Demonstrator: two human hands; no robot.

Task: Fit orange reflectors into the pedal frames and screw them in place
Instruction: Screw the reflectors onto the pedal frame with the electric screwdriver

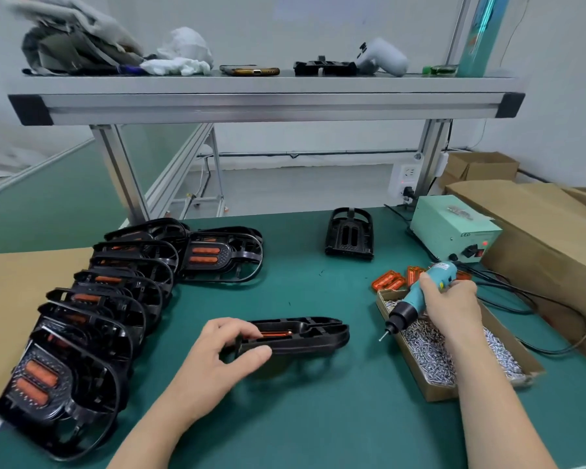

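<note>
At the near left, a curving row of finished pedals (82,316), orange already in. Mid-table, left hand (230,350) pinching a pedal frame (305,336) on edge, reflector (274,334) seated (screws not discernible). To the right, right hand (450,302) wrapped round the screwdriver (420,299) above the screw box (454,353), bit clear of the frame; fastening likely pending. Beyond, loose reflectors (388,281) and one empty frame (349,236) left to do.

Green bench (301,292) bears pedal frames (122,282), screw box (410,360).
</note>
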